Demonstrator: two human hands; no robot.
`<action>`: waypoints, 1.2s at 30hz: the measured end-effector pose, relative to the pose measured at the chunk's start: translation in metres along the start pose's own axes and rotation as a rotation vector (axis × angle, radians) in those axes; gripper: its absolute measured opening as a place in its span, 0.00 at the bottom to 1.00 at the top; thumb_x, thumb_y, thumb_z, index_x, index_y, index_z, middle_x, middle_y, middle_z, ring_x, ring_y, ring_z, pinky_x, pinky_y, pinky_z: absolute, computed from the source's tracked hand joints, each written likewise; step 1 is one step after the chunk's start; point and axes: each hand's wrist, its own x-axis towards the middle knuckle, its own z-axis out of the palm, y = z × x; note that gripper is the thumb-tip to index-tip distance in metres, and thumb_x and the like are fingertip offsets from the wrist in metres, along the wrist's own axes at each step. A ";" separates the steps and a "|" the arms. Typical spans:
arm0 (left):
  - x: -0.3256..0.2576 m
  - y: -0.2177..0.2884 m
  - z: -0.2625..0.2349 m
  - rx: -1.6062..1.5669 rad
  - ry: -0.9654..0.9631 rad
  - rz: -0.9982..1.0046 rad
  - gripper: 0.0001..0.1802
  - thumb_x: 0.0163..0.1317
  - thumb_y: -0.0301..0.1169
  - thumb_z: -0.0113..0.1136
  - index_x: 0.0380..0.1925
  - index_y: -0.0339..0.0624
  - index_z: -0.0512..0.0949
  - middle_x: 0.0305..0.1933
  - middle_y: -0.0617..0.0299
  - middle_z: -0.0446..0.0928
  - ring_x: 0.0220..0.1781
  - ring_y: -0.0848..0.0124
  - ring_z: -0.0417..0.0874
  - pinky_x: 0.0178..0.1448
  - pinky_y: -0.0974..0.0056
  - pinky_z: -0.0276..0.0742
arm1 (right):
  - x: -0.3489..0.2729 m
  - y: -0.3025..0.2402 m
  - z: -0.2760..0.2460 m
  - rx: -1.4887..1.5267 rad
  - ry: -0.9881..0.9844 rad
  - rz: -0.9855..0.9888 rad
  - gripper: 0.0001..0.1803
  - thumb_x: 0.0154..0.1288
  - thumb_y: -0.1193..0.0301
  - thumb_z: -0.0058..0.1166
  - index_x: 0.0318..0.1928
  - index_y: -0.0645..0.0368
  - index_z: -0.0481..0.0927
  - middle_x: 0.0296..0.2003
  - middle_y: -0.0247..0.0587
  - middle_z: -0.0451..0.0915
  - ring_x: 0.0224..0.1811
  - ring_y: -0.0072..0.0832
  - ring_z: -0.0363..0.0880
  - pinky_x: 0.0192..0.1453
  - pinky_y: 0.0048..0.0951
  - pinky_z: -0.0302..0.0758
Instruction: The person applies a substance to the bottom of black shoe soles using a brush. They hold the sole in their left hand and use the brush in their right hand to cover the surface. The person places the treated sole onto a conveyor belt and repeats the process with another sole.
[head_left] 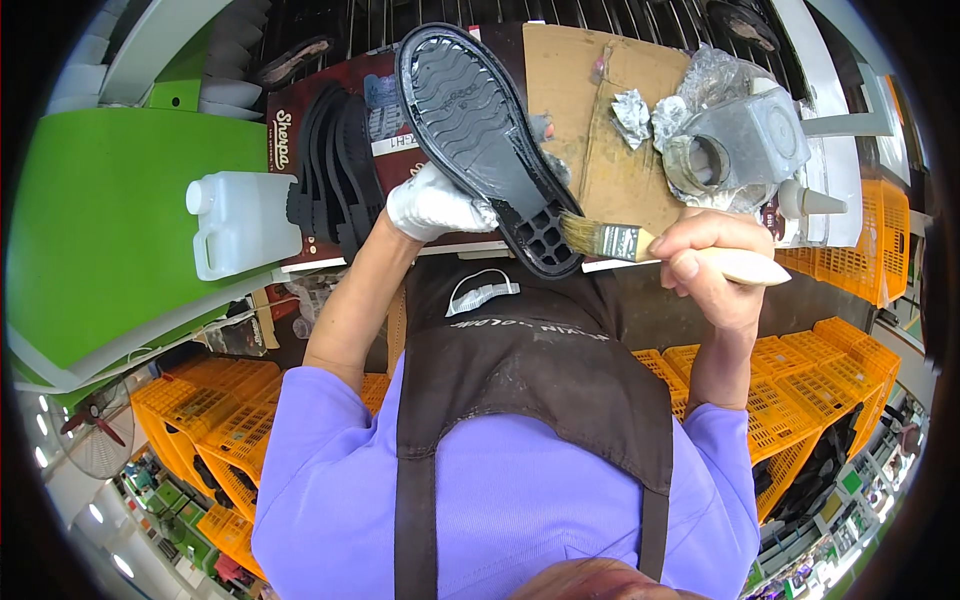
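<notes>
Leftmost, we have a white jug (248, 228) beside a row of black shoe parts (330, 165). With our left hand (438, 205), gloved in white, we clamp the side of a black sole (470, 110), held aslant with its grid-patterned end toward us. The bristles of a brush (622, 242) meet that end's right rim. Our right hand (715, 255), apart from the left, grips the brush handle near a clear container (755, 140).

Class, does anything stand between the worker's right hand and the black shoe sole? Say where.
Yes: the brush, gripped in the right hand, with its bristles at the right edge of the sole, near the heel. Nothing else visible stands between.
</notes>
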 end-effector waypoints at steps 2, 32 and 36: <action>-0.001 0.001 -0.001 0.001 0.012 -0.008 0.48 0.39 0.28 0.70 0.63 0.33 0.57 0.59 0.54 0.69 0.59 0.62 0.72 0.62 0.59 0.67 | 0.001 0.000 0.000 -0.012 -0.019 -0.009 0.04 0.53 0.79 0.56 0.24 0.68 0.81 0.24 0.43 0.80 0.22 0.28 0.79 0.26 0.24 0.75; -0.012 0.016 0.027 1.664 0.138 0.543 0.45 0.43 0.31 0.74 0.60 0.37 0.59 0.59 0.57 0.69 0.59 0.68 0.71 0.63 0.64 0.67 | 0.011 0.009 0.023 -0.277 0.085 0.264 0.06 0.54 0.73 0.62 0.30 0.63 0.82 0.22 0.37 0.81 0.23 0.19 0.78 0.27 0.20 0.74; -0.026 0.003 0.020 0.496 0.212 0.377 0.35 0.56 0.36 0.61 0.61 0.36 0.59 0.59 0.50 0.67 0.59 0.62 0.72 0.59 0.61 0.71 | 0.020 0.008 0.027 -0.155 0.166 0.420 0.08 0.57 0.70 0.61 0.29 0.64 0.82 0.18 0.33 0.78 0.18 0.13 0.73 0.21 0.16 0.68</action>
